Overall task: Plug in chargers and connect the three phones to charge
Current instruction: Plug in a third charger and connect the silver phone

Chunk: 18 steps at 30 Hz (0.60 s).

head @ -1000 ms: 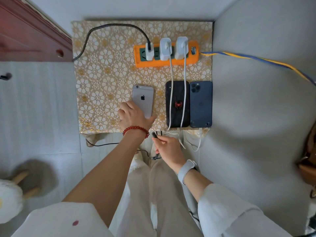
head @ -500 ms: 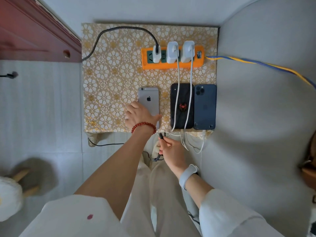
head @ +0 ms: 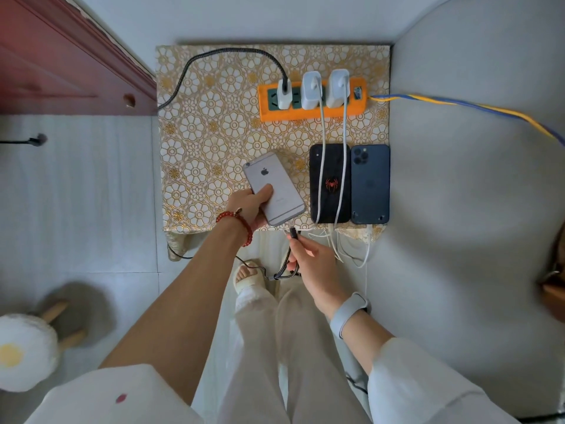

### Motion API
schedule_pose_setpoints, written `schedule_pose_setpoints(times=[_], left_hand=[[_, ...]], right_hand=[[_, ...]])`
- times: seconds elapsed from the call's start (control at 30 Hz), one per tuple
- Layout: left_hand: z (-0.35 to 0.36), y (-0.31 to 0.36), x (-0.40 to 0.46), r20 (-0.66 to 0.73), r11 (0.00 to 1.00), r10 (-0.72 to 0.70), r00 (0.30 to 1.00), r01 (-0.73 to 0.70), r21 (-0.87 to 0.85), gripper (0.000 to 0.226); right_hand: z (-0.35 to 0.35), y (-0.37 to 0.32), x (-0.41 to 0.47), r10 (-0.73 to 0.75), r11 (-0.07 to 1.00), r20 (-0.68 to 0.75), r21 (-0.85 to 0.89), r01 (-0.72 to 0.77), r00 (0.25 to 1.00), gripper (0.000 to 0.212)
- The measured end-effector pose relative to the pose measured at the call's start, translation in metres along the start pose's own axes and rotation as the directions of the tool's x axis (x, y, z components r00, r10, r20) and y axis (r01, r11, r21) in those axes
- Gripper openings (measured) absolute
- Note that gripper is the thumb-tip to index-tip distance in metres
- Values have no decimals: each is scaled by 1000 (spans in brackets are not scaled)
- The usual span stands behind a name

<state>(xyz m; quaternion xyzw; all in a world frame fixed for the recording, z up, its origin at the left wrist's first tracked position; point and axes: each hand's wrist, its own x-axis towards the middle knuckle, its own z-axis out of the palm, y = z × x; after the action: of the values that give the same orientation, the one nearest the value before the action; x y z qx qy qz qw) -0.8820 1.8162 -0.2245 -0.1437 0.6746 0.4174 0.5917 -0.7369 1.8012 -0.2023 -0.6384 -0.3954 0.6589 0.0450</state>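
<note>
A small table (head: 214,123) draped in a gold floral cloth stands against the far wall, an orange power strip (head: 312,113) at its far right carrying three white chargers (head: 310,90). At the near right edge a black phone with a red spider emblem (head: 329,183) and a dark blue phone (head: 370,185) lie face down, just beside each other, two white cables (head: 319,166) trailing across the black one. Left of them, the person's left hand (head: 249,206) grips a silver phone (head: 273,188), tilted, at the near edge. The right hand (head: 312,264) pinches the black braided cable's plug (head: 292,232) just short of the silver phone's near end.
</note>
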Motion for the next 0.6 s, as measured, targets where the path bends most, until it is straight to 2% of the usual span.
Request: schedule_pose_setpoints(times=[0.1,0.43,0.6], left_hand=[[-2,0,-1,-11,999,-8,1000,8,-36,12],[-8,-3,3,-6,997,-12,1000,11,-70,9],[-7,-2,2,-38,999,-12,999,11,-37,29]], right_hand=[[2,-8,-4,7,999,-4,53,-7,1000,23],[4,-9,-2,-61,998,-32,-31,60,998,30],[4,-10,-1,-61,996,-26,-66,59,998,32]])
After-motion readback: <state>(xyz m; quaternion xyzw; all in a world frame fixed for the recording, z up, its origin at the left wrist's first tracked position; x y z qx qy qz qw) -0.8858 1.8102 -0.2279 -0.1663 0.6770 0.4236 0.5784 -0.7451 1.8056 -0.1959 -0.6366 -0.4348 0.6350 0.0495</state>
